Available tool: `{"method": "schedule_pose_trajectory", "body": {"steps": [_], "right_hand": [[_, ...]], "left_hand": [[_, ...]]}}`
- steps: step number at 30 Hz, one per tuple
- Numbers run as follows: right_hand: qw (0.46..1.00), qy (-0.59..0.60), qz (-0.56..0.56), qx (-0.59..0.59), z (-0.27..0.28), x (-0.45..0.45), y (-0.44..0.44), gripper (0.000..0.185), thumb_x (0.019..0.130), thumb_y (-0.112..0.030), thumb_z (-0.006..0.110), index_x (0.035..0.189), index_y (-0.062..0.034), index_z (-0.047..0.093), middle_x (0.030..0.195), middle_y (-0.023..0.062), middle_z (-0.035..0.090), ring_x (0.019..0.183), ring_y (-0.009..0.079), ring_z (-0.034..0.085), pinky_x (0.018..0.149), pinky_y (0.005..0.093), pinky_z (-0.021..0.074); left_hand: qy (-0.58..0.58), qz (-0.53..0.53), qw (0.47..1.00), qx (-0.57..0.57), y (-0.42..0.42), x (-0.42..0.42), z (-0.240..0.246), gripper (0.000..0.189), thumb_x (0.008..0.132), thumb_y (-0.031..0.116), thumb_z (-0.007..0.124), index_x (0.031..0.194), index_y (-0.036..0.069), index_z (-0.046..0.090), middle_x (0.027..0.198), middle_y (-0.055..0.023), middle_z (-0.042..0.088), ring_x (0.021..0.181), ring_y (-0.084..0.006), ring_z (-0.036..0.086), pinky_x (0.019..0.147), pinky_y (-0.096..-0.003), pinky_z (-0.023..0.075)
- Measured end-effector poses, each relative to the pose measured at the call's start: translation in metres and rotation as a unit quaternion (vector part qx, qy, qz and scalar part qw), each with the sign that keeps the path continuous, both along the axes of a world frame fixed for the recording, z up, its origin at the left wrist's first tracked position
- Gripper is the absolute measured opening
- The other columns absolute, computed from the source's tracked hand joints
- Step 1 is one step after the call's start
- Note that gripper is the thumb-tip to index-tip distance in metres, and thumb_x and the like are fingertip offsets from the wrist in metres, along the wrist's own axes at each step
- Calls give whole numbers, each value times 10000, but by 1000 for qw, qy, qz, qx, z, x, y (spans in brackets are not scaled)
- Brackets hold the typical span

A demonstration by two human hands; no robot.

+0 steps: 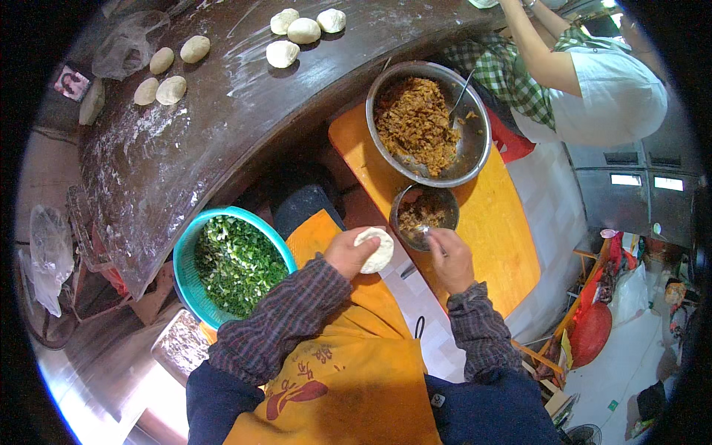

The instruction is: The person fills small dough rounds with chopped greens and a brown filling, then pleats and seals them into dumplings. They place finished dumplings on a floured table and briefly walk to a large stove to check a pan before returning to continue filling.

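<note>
My left hand (349, 257) holds a flattened round of white dough (378, 255), its thumb pressed on the upper face. To the right, my right hand (453, 260) grips a metal spoon (425, 228) whose bowl dips into a small metal bowl (457, 214) of brownish minced filling (423, 214). Just beyond that stands a large steel basin (473, 161) heaped with orange-brown chopped filling (414, 125), a second spoon handle (464, 89) leaning on its rim. Near my left forearm is a turquoise plastic basket (181, 267) full of chopped green onions (239, 267).
An orange wooden table (500, 245) carries both metal vessels. Across the far left runs a dark floured worktop (222, 111) with several dough balls (303, 31) in two groups. A person in a white top (612, 94) works at upper right. A clear plastic bag (130, 44) lies on the worktop.
</note>
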State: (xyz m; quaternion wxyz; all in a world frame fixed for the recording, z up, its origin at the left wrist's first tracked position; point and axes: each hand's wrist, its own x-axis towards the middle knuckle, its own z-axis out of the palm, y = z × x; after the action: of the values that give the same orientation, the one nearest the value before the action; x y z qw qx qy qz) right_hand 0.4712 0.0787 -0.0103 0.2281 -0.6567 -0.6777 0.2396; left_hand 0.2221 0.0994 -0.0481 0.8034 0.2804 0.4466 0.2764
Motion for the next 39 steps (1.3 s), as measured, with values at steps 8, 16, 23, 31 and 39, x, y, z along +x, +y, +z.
{"method": "schedule_pose_trajectory", "body": {"steps": [8, 16, 23, 31, 39], "right_hand": [[986, 70, -151, 11, -4, -5, 4, 239, 973, -122, 591, 1042, 73, 710, 1019, 235, 716, 940, 342, 705, 840, 382, 544], [990, 91, -103, 38, -21, -37, -6, 204, 974, -91, 577, 1052, 58, 693, 1013, 225, 698, 963, 375, 672, 839, 408, 524], [991, 28, -81, 106, -24, -37, 3, 158, 933, -43, 607, 1031, 47, 692, 1017, 208, 690, 964, 382, 642, 848, 427, 510], [996, 36, 16, 78, -25, -37, -4, 178, 933, -51, 603, 1058, 47, 685, 1026, 199, 690, 934, 365, 632, 837, 402, 507], [921, 277, -247, -116, -19, -26, -31, 224, 991, -122, 578, 1023, 54, 712, 955, 108, 731, 826, 193, 638, 770, 311, 507]], "left_hand": [[189, -82, 965, 161, 0, 44, -25, 485, 999, 173, 574, 1436, -21, 492, 1020, -136, 720, 734, -155, 666, 640, -300, 550], [227, -105, 944, 217, 0, 48, -26, 511, 991, 179, 583, 1430, -58, 472, 1050, -213, 712, 805, -195, 694, 712, -312, 559], [244, -97, 936, 233, -2, 49, -32, 520, 989, 146, 573, 1443, -69, 440, 1155, -243, 696, 1025, -234, 687, 882, -333, 530], [222, -65, 954, 190, -5, 53, -38, 499, 961, 192, 605, 1397, -37, 518, 1152, -327, 651, 1061, -416, 663, 918, -422, 517], [241, -116, 943, 196, -4, 53, -40, 548, 995, 169, 569, 1472, -49, 413, 1119, -206, 698, 986, -231, 681, 866, -316, 529]]}}
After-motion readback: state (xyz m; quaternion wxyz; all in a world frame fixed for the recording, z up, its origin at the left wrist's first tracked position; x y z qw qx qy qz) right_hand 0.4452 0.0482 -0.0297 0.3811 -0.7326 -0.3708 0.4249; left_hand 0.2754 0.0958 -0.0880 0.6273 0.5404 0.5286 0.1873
